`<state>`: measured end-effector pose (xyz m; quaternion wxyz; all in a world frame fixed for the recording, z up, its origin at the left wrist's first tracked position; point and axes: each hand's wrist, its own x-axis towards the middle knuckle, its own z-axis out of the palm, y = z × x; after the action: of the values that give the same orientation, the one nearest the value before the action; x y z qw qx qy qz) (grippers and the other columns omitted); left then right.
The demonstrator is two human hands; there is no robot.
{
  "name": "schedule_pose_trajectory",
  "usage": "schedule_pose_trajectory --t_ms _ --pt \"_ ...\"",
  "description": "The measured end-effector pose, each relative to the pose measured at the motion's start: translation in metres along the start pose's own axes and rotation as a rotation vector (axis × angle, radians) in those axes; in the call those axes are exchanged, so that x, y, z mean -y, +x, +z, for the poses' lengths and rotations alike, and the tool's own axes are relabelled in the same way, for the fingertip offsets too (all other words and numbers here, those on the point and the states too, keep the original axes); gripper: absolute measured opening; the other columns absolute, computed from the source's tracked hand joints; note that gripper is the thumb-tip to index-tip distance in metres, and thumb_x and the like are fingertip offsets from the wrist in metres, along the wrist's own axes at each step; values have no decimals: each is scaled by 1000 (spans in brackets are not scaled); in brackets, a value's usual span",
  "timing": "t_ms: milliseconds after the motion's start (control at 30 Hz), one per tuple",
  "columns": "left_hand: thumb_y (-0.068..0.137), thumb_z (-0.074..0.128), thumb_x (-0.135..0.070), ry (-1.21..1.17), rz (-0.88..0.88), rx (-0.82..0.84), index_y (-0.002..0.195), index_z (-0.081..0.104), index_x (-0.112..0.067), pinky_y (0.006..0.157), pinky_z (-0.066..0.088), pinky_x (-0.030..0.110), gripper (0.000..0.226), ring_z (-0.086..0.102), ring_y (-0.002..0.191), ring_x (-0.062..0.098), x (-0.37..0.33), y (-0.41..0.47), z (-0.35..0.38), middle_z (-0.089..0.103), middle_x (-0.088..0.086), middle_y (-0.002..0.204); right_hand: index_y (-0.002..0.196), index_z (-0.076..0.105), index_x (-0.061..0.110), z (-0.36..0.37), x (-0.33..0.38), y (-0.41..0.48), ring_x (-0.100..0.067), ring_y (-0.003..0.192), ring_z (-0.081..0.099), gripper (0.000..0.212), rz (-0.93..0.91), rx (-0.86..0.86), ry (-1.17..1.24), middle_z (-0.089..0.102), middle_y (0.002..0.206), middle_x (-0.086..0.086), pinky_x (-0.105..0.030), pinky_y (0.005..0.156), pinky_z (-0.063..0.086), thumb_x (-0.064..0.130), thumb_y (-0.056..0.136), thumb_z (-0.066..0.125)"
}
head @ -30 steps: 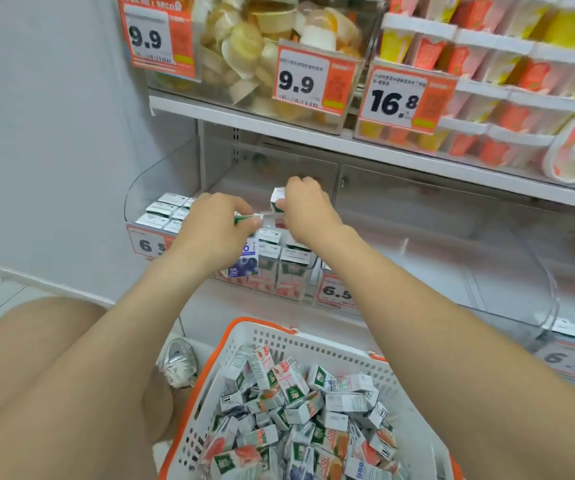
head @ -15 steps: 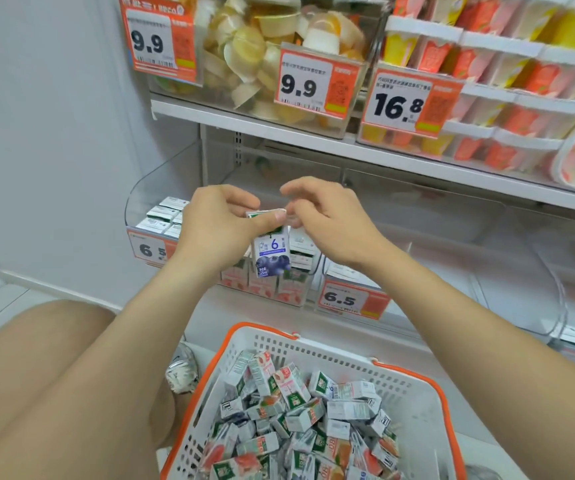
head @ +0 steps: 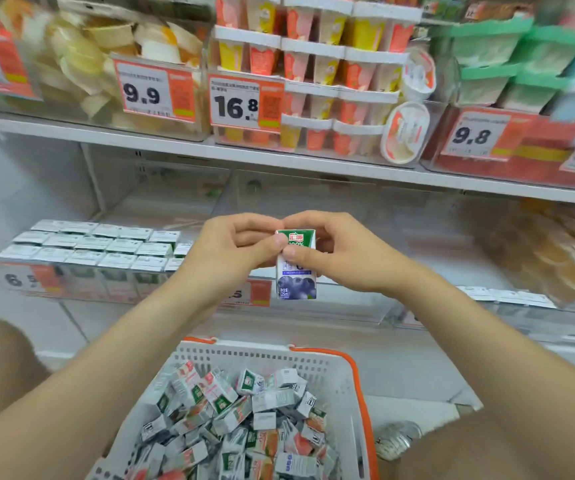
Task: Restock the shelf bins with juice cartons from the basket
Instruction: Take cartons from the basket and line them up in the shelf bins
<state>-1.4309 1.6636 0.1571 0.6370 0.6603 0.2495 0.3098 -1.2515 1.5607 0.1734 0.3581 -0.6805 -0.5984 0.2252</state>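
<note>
A small blueberry juice carton (head: 296, 277), green on top and blue below, hangs upright in front of the lower shelf. My left hand (head: 234, 249) and my right hand (head: 334, 252) both pinch its upper part between thumb and fingers. Below them a white basket with an orange rim (head: 355, 372) holds several loose juice cartons (head: 241, 417) in a jumble. The clear shelf bin (head: 19, 271) at the left is packed with upright cartons (head: 99, 244) in rows. A bin (head: 508, 294) to the right shows a few carton tops.
The upper shelf (head: 182, 150) carries bins of jelly cups and puddings behind price tags reading 9.9, 16.8 and 9.8. A blurred bag of snacks (head: 553, 254) lies at the right on the lower shelf. My knees flank the basket, and a shoe (head: 397, 439) shows beside it.
My right hand let go of a carton at the bin and came forward onto the blueberry carton held by my left hand. The view has swung to the right.
</note>
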Motion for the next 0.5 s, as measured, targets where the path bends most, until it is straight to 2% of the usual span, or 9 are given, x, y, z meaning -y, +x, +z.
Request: schedule_pose_trajectory --t_ms 100,167,200,267,300,400,500 --pt "100 71 -14 15 73 -9 112 72 -8 74 63 28 13 78 93 26 3 13 45 77 10 106 122 73 24 -36 -15 -26 -10 83 73 24 46 -84 -15 78 97 10 -27 68 54 28 99 74" --pt "105 62 -22 140 128 -13 107 71 -17 73 64 33 10 76 90 21 7 24 78 73 2 102 114 75 26 -59 -27 -45 -2 73 66 16 124 -208 -33 77 91 12 -22 66 48 24 97 73" --pt "105 60 -23 265 182 -10 105 69 -22 76 61 30 10 73 89 14 11 29 94 70 -3 100 109 75 27 -70 -33 -55 -2 70 63 14 161 -285 -60 76 91 11 -24 67 47 25 96 71" --pt "101 58 -18 501 335 34 105 66 -26 80 49 15 12 63 89 5 18 34 126 64 -7 104 105 74 28 -90 -47 -77 -5 73 64 12 246 -440 -131 75 93 9 -30 70 50 28 94 68" --pt "99 58 -15 585 420 74 106 64 -26 80 45 16 14 60 91 5 21 35 142 60 -6 107 105 74 28 -101 -53 -88 -7 76 66 13 285 -513 -162 75 96 8 -29 71 50 29 94 67" --pt "96 56 -16 777 643 195 109 63 -22 88 47 36 16 54 104 19 32 36 187 55 -2 113 112 70 28 -134 -82 -122 -6 77 63 16 366 -689 -303 73 101 5 -23 66 45 29 96 65" --pt "95 56 -13 939 759 304 115 63 -17 92 46 41 22 50 111 26 43 36 224 57 1 119 125 60 24 -165 -121 -156 -19 95 62 29 397 -742 -501 70 114 -1 -31 79 48 21 98 68"
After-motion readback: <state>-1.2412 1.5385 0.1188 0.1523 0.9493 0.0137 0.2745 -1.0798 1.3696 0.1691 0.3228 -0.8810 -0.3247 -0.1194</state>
